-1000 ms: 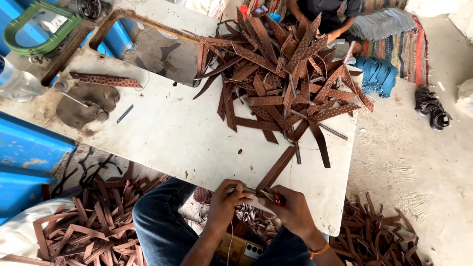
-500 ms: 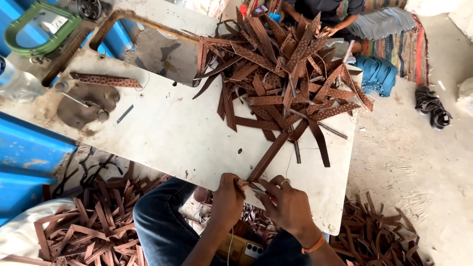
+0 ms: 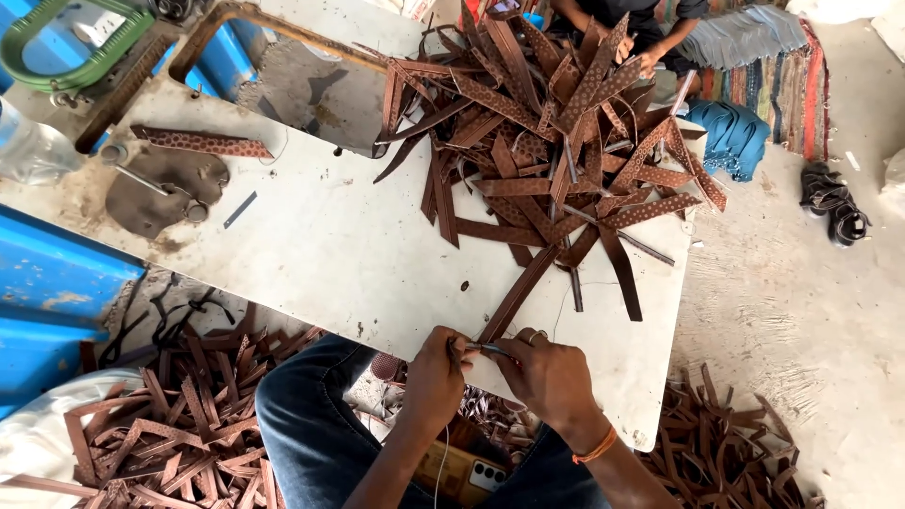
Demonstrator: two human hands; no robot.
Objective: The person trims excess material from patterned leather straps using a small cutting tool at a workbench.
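My left hand (image 3: 436,370) and my right hand (image 3: 547,372) meet at the near edge of the white table (image 3: 330,245). Together they pinch the near end of a long brown leather strap (image 3: 521,290) that runs up and right toward a big heap of brown leather straps (image 3: 556,132) at the table's far right. A small dark tool shows between my fingers; what it is I cannot tell. An orange band circles my right wrist. My knees in blue jeans (image 3: 311,415) sit under the table edge.
Loose straps litter the floor at lower left (image 3: 170,443) and lower right (image 3: 726,452). A patterned strap (image 3: 203,143), a dark leather scrap with rings (image 3: 160,193) and a green frame (image 3: 75,42) lie at left. Another person's hand (image 3: 650,61) reaches in across the table. Sandals (image 3: 834,203) rest on the floor.
Both hands have shifted slightly up onto the table edge, closer together, still gripping the strap's end. The pile has not moved.
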